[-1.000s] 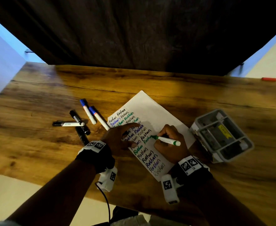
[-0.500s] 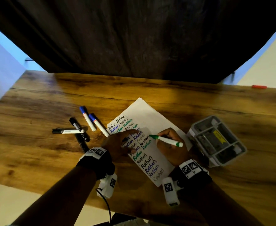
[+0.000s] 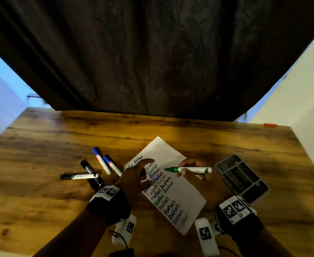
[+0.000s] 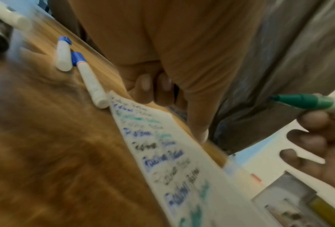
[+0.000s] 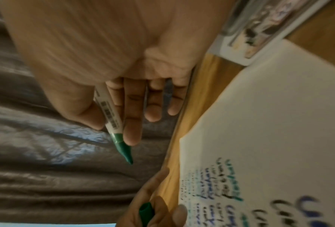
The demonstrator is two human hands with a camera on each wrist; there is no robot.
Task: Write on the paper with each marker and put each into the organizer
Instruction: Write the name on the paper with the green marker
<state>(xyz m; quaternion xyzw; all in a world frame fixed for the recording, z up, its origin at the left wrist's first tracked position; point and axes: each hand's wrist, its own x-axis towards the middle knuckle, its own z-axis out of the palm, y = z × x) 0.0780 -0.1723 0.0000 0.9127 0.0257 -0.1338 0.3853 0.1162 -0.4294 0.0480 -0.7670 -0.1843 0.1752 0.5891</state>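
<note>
A white paper (image 3: pixel 171 154) with rows of written words lies mid-table. My right hand (image 3: pixel 182 169) grips an uncapped green marker (image 3: pixel 191 170) level above the sheet, its tip pointing left. My left hand (image 3: pixel 145 169) hovers over the paper's left edge, just left of that tip. In the right wrist view its fingers pinch the green cap (image 5: pixel 146 213), below the marker (image 5: pixel 112 113). The grey organizer (image 3: pixel 223 160) stands right of the paper. Two blue-capped markers (image 3: pixel 101 160) and several black ones (image 3: pixel 78 176) lie left of the paper.
A dark curtain (image 3: pixel 152 62) hangs behind the wooden table (image 3: pixel 41 154). A small red object (image 3: pixel 270 124) lies at the far right edge. White walls close in on both sides.
My right hand has lifted the green marker off the paper and turned it level, tip to the left. My left hand has risen from the sheet toward the tip. The head view tilted up.
</note>
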